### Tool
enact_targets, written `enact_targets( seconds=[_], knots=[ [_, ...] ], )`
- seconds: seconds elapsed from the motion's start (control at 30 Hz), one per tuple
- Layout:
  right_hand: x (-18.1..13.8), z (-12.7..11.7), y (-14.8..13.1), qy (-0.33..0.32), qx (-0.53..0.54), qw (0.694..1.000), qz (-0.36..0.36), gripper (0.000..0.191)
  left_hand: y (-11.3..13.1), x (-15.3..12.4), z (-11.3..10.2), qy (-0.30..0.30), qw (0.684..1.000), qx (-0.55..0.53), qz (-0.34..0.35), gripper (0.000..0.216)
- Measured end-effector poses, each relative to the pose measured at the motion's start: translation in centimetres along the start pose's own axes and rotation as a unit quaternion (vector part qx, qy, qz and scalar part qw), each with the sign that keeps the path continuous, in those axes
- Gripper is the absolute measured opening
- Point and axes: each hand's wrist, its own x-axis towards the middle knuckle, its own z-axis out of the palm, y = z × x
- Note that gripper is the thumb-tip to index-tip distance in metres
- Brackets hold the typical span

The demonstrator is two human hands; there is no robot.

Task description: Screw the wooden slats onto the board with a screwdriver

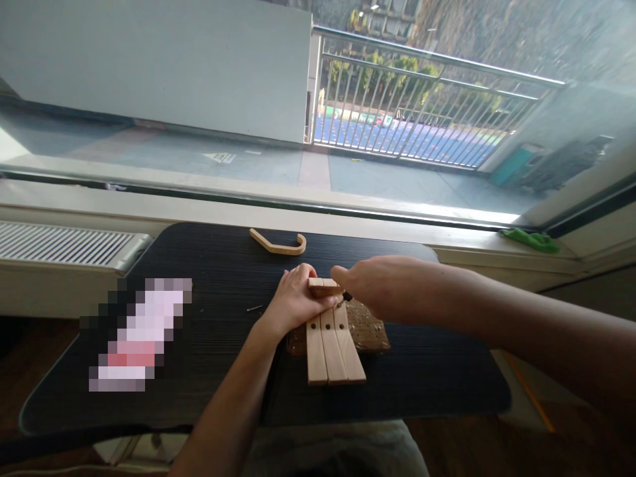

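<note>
Several light wooden strips lie side by side as one wooden piece (pixel 330 354), with a row of dark holes across it and a raised part at its far end. My left hand (pixel 295 301) is closed around the left side of that far end. At its right side, my right hand (pixel 370 285) is closed with fingers pinched; a small dark thing shows under them, too hidden to name. Beneath the wooden piece is a brown, shiny block (pixel 370 331) dotted with small holes or marks.
A bent wooden strip with a hooked end (pixel 278 248) lies at the back of the black table (pixel 213 371). A small thin metal item (pixel 254 308) rests left of my left hand. A pixelated pink-white area (pixel 144 331) covers something at left. Beyond are a radiator (pixel 64 245) and a window.
</note>
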Motion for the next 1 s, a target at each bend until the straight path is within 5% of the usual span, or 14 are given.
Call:
enact_targets(
  seconds=[0.47,1.0],
  knots=[
    [0.5,0.5,0.4,0.027,-0.067,0.997,-0.010,0.028,-1.3,0.6,0.9,0.015,0.999,-0.010,0.051,0.045],
    [0.0,-0.6,0.0,0.015,0.020,0.998,0.052,0.027,-2.6,1.2,1.4,-0.020,0.996,-0.017,0.080,0.041]
  ],
)
